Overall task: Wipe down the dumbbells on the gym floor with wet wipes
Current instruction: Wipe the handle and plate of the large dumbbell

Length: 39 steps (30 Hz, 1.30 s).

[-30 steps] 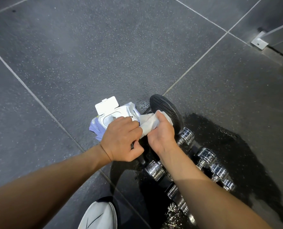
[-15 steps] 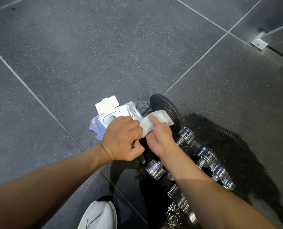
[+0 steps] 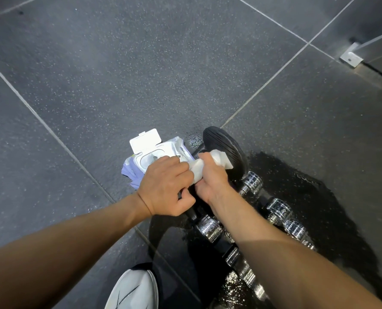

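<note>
The right grip (image 3: pixel 212 179) is closed round a white wipe (image 3: pixel 220 159) and presses it against the black dumbbell (image 3: pixel 228 144), whose ribbed end plate stands just beyond the fingers. The left grip (image 3: pixel 165 186), touching it on the left, is a closed fist round a dark bar. The bar looks like this dumbbell's handle, though the hand hides most of it.

The floor (image 3: pixel 118 74) below and to the right of both grips carries a glossy wet patch (image 3: pixel 319 197). The dumbbell could therefore skid or roll if the left grip slackens while the right one rubs. A roll towards the person would knock it into the chrome dumbbells (image 3: pixel 277 208) lying just below the right grip, or send it towards the white shoe (image 3: pixel 132 291). The wipe is bunched, with one end squeezed between the two grips, and it may snag or tear on the ribbed edge.

An open pack of wipes (image 3: pixel 163 150) lies just beyond the left grip, lid up and partly covered by the knuckles, so a shove of the fist would push it away. The chrome dumbbells crowd the space beside the right wrist. A metal bracket (image 3: pixel 350 57) sits well apart, far beyond the right grip.
</note>
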Available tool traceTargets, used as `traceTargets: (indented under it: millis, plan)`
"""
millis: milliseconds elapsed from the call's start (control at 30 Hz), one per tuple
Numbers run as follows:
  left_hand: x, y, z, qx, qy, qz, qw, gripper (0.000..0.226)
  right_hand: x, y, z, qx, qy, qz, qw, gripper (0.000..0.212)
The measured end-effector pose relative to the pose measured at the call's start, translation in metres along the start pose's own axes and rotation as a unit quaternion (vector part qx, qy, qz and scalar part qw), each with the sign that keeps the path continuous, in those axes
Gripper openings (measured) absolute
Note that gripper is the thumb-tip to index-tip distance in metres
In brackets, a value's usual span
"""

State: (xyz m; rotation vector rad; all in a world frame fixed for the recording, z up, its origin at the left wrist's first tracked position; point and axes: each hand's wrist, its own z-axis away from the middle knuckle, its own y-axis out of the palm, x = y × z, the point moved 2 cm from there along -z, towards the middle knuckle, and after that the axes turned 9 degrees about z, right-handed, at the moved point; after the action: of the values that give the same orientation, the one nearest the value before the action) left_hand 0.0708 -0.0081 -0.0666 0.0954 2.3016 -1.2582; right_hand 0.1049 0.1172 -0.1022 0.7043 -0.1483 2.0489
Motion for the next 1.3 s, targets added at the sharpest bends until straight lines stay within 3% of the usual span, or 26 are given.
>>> traceTargets:
  millis: [367, 467, 633, 767, 1000, 1067, 1100, 1200, 1233, 1300]
  plan:
    - [0.0, 0.0, 0.0, 0.009, -0.002, 0.003, 1.0, 0.013, -0.017, -0.012, 0.032, 0.172, 0.048, 0.132, 0.975, 0.013]
    - [-0.001, 0.0, 0.0, 0.01, -0.003, 0.002, 1.0, 0.013, -0.012, -0.018, 0.037, 0.182, 0.034, 0.163, 0.969, 0.016]
    - [-0.001, -0.001, 0.0, 0.004, -0.001, 0.003, 1.0, 0.012, -0.01, -0.022, 0.049, 0.187, 0.02, 0.196, 0.962, 0.005]
    - [-0.001, 0.0, 0.0, 0.006, 0.0, 0.004, 1.0, 0.011, -0.001, -0.024, 0.054, 0.153, 0.04, 0.226, 0.961, 0.017]
    - [0.002, 0.0, 0.0, 0.012, -0.003, 0.002, 1.0, 0.011, 0.031, -0.03, 0.08, 0.166, -0.007, 0.357, 0.919, 0.016]
    - [0.002, 0.0, 0.001, 0.012, -0.003, 0.0, 1.0, 0.011, 0.043, -0.033, 0.081, 0.139, -0.098, 0.443, 0.88, 0.018]
    - [0.001, 0.0, 0.0, 0.012, -0.003, 0.001, 1.0, 0.011, 0.047, -0.034, 0.078, 0.116, -0.168, 0.513, 0.834, 0.019]
    - [0.002, 0.0, 0.0, 0.012, -0.006, 0.004, 1.0, 0.01, 0.044, -0.034, 0.066, 0.04, -0.401, 0.684, 0.608, 0.026]
    - [0.002, 0.0, 0.0, 0.014, -0.006, 0.004, 1.0, 0.009, 0.037, -0.035, 0.063, 0.035, -0.445, 0.702, 0.555, 0.032]
    - [0.001, 0.0, 0.001, 0.015, -0.011, 0.006, 1.0, 0.011, 0.017, -0.042, 0.053, 0.072, -0.484, 0.725, 0.485, 0.05]
